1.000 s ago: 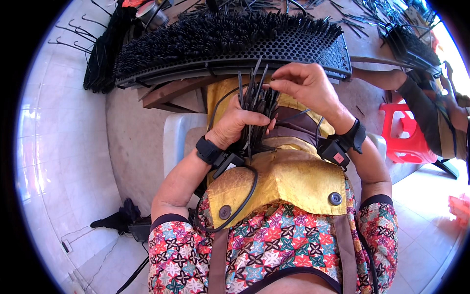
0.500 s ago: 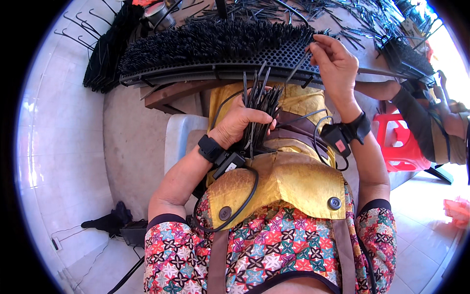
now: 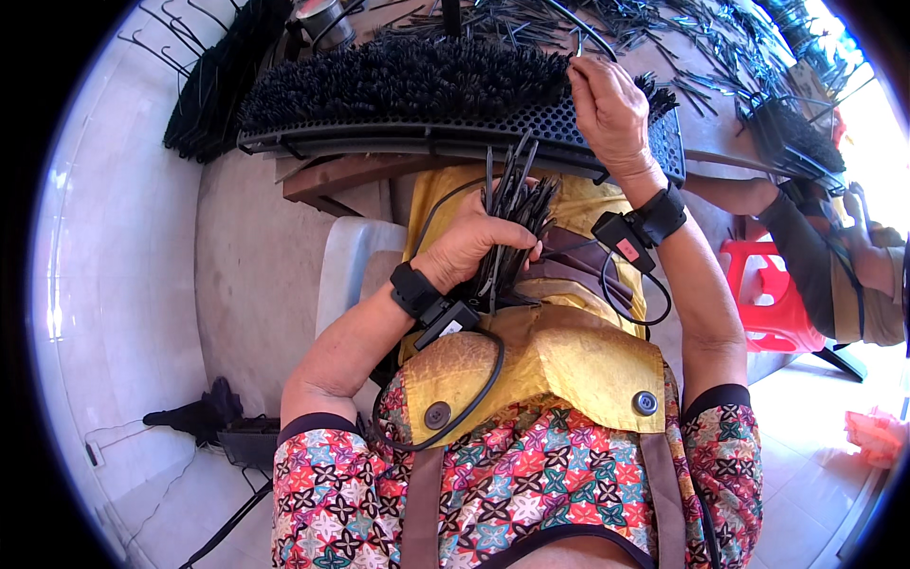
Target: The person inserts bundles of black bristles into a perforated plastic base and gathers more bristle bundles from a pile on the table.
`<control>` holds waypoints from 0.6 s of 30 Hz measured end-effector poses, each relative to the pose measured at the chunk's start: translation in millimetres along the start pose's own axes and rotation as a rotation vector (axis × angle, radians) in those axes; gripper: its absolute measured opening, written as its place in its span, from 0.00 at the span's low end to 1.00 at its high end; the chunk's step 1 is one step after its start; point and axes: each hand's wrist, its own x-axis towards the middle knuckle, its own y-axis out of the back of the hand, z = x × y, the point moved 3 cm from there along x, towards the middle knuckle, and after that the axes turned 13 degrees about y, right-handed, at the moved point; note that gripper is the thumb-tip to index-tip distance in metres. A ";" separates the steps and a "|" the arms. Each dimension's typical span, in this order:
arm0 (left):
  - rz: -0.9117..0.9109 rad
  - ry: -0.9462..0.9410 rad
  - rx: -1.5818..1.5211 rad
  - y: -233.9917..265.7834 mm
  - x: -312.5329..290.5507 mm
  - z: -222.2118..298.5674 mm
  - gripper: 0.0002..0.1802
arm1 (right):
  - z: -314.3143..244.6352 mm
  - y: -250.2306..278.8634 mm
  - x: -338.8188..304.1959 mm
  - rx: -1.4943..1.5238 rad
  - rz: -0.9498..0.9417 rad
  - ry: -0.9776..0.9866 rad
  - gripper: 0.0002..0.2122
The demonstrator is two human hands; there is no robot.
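My left hand [image 3: 464, 245] is wrapped round an upright bundle of thin black strips [image 3: 517, 213] above my yellow apron [image 3: 545, 346]. Farther off, a black perforated rack [image 3: 540, 121] rests along the near edge of the table. Its holes are densely filled with upright black pieces [image 3: 398, 81], while a stretch at the right has bare holes. Over that right part my right hand [image 3: 614, 112] is closed in a pinch, with the tip of a thin strip showing above the fingers. The strip's lower end is hidden behind the hand.
Loose black strips [image 3: 697, 43] lie scattered on the table beyond the rack. A metal can [image 3: 325, 24] stands at the far left, near hanging black pieces [image 3: 213, 90]. At right are another filled rack [image 3: 796, 133], a co-worker's arm [image 3: 730, 192] and a red stool [image 3: 773, 299].
My right hand has moved left and slightly away from me, across the rack. The strip that slanted down below its fingers now shows above them. My left hand keeps its bundle.
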 end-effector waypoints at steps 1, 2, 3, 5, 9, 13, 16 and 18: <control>-0.003 0.000 -0.001 0.4 0.5 -0.9 0.33 | 1.1 -3.2 -2.3 0.003 -0.034 0.039 0.10; -0.008 -0.003 0.000 0.7 1.0 -1.6 0.33 | 1.8 -6.5 -5.0 0.005 -0.068 0.078 0.10; -0.010 -0.004 0.000 1.2 1.2 -1.4 0.33 | 0.2 -10.8 -5.4 0.008 -0.141 0.098 0.12; -0.009 0.002 -0.011 0.7 0.0 -1.3 0.33 | -3.9 -14.7 -4.6 -0.096 -0.283 0.075 0.13; -0.010 0.014 -0.023 -0.5 -1.4 0.0 0.34 | -2.8 -13.8 3.6 -0.149 -0.348 0.081 0.13; -0.005 0.020 0.000 -2.0 -1.6 1.2 0.34 | 8.8 -20.6 10.1 -0.048 -0.338 0.020 0.09; 0.016 0.019 0.007 -0.7 -0.4 0.3 0.33 | 19.2 -24.0 22.0 0.051 -0.413 -0.064 0.07; 0.010 0.013 0.011 1.2 1.0 -0.9 0.33 | 24.9 -26.8 26.5 0.148 -0.472 -0.156 0.06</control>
